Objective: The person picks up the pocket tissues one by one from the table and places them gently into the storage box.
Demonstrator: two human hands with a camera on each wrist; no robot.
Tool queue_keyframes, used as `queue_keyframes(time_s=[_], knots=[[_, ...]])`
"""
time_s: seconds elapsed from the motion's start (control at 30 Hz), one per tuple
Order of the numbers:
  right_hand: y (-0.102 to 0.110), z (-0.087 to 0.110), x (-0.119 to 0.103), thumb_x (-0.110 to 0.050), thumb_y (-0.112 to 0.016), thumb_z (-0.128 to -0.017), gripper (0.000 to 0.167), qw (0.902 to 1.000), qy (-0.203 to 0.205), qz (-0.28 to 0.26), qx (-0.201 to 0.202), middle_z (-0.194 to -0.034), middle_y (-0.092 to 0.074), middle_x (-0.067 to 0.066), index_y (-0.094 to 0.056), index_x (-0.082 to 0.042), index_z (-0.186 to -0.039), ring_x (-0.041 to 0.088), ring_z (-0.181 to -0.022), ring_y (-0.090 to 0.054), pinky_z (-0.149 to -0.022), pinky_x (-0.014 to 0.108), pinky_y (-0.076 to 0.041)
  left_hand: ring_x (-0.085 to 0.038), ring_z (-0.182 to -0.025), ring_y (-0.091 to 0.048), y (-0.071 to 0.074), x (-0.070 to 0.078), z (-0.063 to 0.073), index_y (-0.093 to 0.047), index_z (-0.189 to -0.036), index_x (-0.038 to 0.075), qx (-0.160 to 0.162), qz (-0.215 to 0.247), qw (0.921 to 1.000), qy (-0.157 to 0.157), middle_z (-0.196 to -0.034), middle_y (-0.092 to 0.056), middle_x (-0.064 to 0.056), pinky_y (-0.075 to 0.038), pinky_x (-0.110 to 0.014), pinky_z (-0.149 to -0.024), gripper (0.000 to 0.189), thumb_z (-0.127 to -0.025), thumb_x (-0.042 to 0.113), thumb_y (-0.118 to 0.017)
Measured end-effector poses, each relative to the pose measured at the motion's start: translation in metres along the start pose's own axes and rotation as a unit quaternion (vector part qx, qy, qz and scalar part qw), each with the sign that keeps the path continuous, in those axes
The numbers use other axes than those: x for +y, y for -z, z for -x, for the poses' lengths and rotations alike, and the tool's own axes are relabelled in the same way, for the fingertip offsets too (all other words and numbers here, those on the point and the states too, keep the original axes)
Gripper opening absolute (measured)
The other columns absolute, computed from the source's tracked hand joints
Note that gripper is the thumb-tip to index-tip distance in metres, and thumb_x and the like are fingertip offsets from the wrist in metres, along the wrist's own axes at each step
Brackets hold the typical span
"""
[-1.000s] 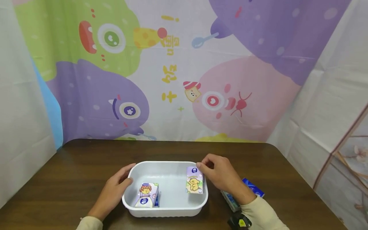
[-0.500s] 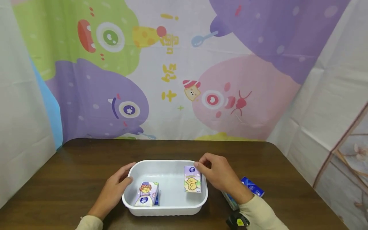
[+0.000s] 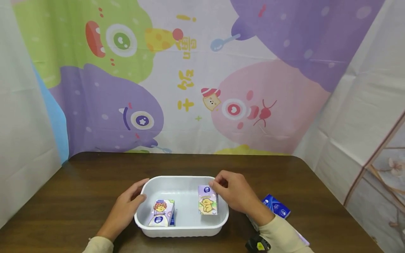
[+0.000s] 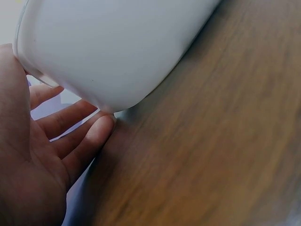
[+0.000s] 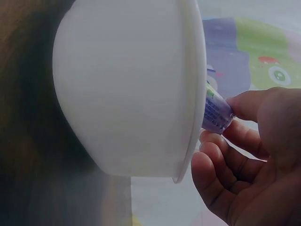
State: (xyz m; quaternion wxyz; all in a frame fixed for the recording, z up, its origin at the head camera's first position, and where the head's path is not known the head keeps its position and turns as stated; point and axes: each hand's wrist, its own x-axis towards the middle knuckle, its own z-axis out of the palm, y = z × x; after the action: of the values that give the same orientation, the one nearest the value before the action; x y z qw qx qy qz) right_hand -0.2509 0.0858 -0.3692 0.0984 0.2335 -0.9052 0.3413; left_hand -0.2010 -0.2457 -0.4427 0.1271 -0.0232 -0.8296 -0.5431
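Note:
A white plastic tub stands on the wooden table. At its left end my left hand holds it, thumb at the rim and fingers along the outer wall, as the left wrist view shows. My right hand pinches a lilac pocket tissue pack with a yellow puppy print by its top corner. That pack hangs upright over the right part of the tub; in the right wrist view part of the pack shows past the rim. Another lilac tissue pack lies in the tub's left part, over a mostly hidden blue one.
Right of the tub, a blue tissue pack lies on the table. The right forearm partly covers other packs there, including a lilac one. A cartoon-printed cloth hangs behind the table, with pale cloths at both sides.
My right hand has moved a little left with the puppy tissue pack, further over the tub. More of the packs at the right now shows. The left hand and the tub have stayed put.

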Motion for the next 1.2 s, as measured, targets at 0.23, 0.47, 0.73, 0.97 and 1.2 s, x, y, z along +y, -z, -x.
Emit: queue_keyframes(time_s=[0.23,0.47,0.73,0.97,1.2], knots=[[-0.006,-0.001,-0.005,-0.029,-0.074,-0.092,0.015,0.9998,0.018,-0.004,-0.004,-0.073,-0.057,-0.011,-0.065,-0.022,-0.082,0.01,-0.07,-0.054,-0.062,0.026,-0.047,-0.023,-0.112,-0.058,0.0,0.0,0.0,-0.052,-0.146,0.01,0.002,-0.008,1.0,0.004,-0.13,-0.063,-0.016,-0.051,-0.025,-0.084,0.046,-0.1,0.011,-0.055],[-0.013,-0.001,-0.008,-0.03,-0.072,-0.094,0.014,0.9992,0.026,-0.016,-0.027,-0.075,-0.058,-0.01,-0.066,-0.021,-0.085,0.011,-0.072,-0.054,-0.062,0.026,-0.049,-0.024,-0.113,-0.059,0.0,-0.001,0.0,-0.051,-0.146,0.009,0.0,0.0,1.0,0.003,-0.13,-0.063,-0.016,-0.051,-0.026,-0.084,0.046,-0.1,0.01,-0.055],[-0.02,0.001,-0.011,-0.031,-0.07,-0.095,0.013,0.9982,0.027,-0.018,-0.05,-0.076,-0.058,-0.011,-0.066,-0.022,-0.086,0.011,-0.073,-0.054,-0.064,0.026,-0.049,-0.024,-0.112,-0.059,0.0,-0.001,0.0,-0.052,-0.145,0.01,0.0,0.001,1.0,0.005,-0.13,-0.063,-0.015,-0.051,-0.026,-0.083,0.046,-0.1,0.01,-0.056],[-0.023,-0.001,-0.014,-0.032,-0.07,-0.096,0.014,0.998,0.031,-0.018,-0.052,-0.077,-0.058,-0.011,-0.066,-0.022,-0.086,0.01,-0.074,-0.054,-0.064,0.026,-0.049,-0.024,-0.112,-0.059,0.0,0.001,0.0,-0.052,-0.145,0.01,-0.003,0.005,1.0,0.003,-0.13,-0.063,-0.016,-0.051,-0.026,-0.083,0.045,-0.1,0.009,-0.055],[-0.029,-0.003,-0.017,-0.032,-0.069,-0.096,0.015,0.9972,0.03,-0.02,-0.065,-0.078,-0.058,-0.011,-0.066,-0.022,-0.086,0.011,-0.074,-0.054,-0.065,0.026,-0.048,-0.024,-0.112,-0.059,0.0,0.001,0.0,-0.053,-0.145,0.01,-0.001,0.0,1.0,0.0,-0.13,-0.063,-0.016,-0.051,-0.026,-0.083,0.045,-0.1,0.009,-0.055]])
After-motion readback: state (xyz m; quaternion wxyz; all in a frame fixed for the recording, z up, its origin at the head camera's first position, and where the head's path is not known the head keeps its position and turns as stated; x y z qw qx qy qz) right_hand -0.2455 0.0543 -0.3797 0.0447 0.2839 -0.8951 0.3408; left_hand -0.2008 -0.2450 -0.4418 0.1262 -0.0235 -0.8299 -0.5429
